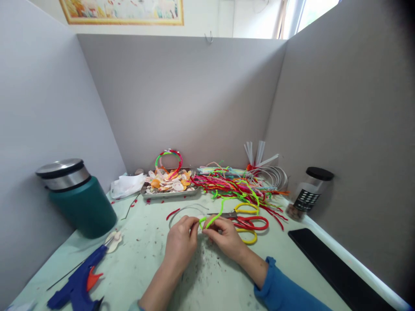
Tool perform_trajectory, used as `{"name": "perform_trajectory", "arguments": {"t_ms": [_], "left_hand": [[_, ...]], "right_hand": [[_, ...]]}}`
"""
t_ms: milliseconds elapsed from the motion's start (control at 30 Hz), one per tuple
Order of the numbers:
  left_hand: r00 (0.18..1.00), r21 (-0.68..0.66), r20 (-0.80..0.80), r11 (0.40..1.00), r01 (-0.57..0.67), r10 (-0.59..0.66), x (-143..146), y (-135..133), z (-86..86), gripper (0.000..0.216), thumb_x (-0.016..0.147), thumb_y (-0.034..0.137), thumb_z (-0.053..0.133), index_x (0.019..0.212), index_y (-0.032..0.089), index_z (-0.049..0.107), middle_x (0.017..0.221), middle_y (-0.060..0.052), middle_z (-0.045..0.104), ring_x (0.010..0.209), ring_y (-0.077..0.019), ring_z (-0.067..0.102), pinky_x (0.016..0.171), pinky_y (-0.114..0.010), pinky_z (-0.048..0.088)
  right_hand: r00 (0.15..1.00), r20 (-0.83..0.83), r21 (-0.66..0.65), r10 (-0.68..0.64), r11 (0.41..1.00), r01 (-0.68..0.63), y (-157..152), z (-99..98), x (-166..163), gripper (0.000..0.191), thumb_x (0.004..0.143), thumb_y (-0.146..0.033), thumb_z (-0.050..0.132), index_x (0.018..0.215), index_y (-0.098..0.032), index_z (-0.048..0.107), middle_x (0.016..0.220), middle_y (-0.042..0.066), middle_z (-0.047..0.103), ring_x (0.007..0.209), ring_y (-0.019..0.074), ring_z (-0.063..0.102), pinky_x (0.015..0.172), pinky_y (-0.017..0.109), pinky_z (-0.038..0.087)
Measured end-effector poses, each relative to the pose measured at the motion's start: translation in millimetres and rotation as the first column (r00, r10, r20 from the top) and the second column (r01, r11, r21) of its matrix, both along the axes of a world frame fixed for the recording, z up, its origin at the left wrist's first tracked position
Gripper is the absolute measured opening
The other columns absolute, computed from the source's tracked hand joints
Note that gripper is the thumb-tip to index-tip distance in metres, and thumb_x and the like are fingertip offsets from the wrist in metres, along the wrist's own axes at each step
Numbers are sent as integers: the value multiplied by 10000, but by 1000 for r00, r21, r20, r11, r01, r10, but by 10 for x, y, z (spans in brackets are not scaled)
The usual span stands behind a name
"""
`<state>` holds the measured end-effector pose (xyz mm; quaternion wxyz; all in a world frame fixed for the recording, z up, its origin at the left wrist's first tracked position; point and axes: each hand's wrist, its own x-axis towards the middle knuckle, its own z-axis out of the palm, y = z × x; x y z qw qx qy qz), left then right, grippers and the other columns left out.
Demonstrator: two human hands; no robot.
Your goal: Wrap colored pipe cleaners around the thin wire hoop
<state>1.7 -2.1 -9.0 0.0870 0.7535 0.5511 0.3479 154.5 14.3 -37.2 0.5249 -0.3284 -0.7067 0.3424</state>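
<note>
Over the middle of the table, my left hand [182,238] pinches a bright green pipe cleaner [221,211] between thumb and fingertips. My right hand [224,236] grips the same pipe cleaner a little to the right, its fingers closed. A short bend of green shows between the two hands, and a longer length curves up behind my right hand. Just behind the hands lies a thin pale hoop [182,207]; whether the left fingers also touch it I cannot tell. Scissors with red handles [256,223] and a pair with yellow handles [248,209] lie behind and right of my right hand.
A metal tray [171,195] of petal-like pieces bears a colourful wrapped hoop [181,160]. Right of it spread loose pipe cleaners [223,181] and coiled wire [275,175]. A green flask [81,207] and blue glue gun [76,280] are left; a jar [306,196] and black bar [330,263] right.
</note>
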Motion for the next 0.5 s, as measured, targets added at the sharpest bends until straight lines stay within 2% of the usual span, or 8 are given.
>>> {"name": "perform_trajectory", "arguments": {"t_ms": [67, 167, 333, 500], "left_hand": [[998, -14, -59, 1000, -16, 15, 1, -8, -5, 237, 840, 188, 418, 846, 193, 654, 789, -41, 620, 753, -154, 581, 680, -249, 401], [986, -30, -165, 999, -22, 17, 3, -19, -4, 254, 840, 173, 415, 853, 214, 665, 777, -35, 616, 741, -154, 583, 655, -247, 383], [965, -27, -261, 999, 22, -28, 7, -23, -15, 261, 845, 175, 414, 828, 220, 670, 756, -36, 612, 747, -162, 574, 661, -260, 360], [968, -51, -230, 995, 90, -99, 22, -26, -22, 205, 819, 170, 466, 856, 223, 660, 770, -25, 608, 771, -162, 558, 695, -268, 351]], "right_hand": [[999, 43, 137, -22, 990, 15, -12, 21, 11, 73, 775, -228, 620, 718, -191, 644, 726, 27, 593, 708, 151, 555, 662, 270, 440], [994, 90, 208, -54, 978, 34, -37, 43, 26, 86, 795, -256, 608, 768, -200, 668, 790, 40, 566, 749, 151, 548, 679, 271, 436], [997, 48, 178, -67, 982, 58, -21, 34, 32, 136, 819, -301, 581, 771, -198, 657, 785, 39, 556, 760, 154, 540, 689, 275, 437], [995, -42, 103, -96, 990, 100, 67, -17, 15, 117, 797, -263, 606, 712, -183, 616, 737, 26, 554, 739, 156, 546, 685, 277, 429]]}}
